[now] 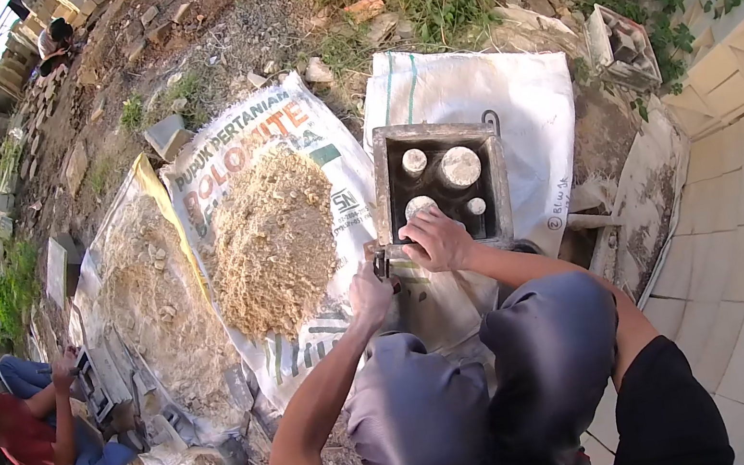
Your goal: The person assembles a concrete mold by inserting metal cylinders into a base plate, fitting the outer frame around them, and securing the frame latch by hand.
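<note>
A square block mould with a worn rim lies on a white sack. Inside it stand several round cores of different sizes, among them a large pale core. My right hand reaches over the near rim with fingers spread, the fingertips at the near-left core; whether they press on it I cannot tell. At the mould's near-left corner, my left hand is closed around a dark metal clasp. Part of the clasp is hidden by the fingers.
Left of the mould, a heap of sandy powder covers a printed sack. Another powder pile lies further left. A co-worker sits at left beside another mould. Stacked pale blocks line the right.
</note>
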`<action>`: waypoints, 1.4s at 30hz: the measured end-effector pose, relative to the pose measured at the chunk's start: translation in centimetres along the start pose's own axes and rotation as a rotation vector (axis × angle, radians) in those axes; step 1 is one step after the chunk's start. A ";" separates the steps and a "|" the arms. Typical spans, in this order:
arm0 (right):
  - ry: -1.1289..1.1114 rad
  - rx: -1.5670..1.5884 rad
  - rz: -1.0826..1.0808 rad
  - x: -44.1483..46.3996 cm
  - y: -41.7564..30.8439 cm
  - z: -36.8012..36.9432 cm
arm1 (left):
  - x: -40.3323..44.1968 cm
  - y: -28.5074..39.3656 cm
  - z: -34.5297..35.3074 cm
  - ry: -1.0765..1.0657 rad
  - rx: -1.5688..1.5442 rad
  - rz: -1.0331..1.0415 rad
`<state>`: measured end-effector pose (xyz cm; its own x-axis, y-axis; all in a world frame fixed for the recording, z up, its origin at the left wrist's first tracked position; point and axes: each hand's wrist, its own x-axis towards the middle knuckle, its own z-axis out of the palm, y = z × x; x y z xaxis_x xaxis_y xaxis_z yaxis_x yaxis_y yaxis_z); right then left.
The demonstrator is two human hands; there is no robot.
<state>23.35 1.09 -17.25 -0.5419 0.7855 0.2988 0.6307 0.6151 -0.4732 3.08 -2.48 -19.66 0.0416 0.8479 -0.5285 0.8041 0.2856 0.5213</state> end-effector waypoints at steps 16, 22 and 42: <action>0.041 -0.074 -0.030 0.0 0.2 0.1 | 6.2 -4.5 5.4 -0.048 -0.546 0.080; 0.060 -0.042 -0.044 0.0 0.5 0.0 | 4.7 -2.2 2.8 -0.529 -0.985 0.037; 0.069 0.001 -0.018 0.0 0.2 0.3 | -1.1 0.1 2.0 0.116 -0.357 0.080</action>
<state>23.33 1.20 -17.66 -0.5135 0.7771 0.3638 0.6208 0.6292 -0.4676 4.32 -4.29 -20.33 0.0113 0.9129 -0.4081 0.5428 0.3371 0.7692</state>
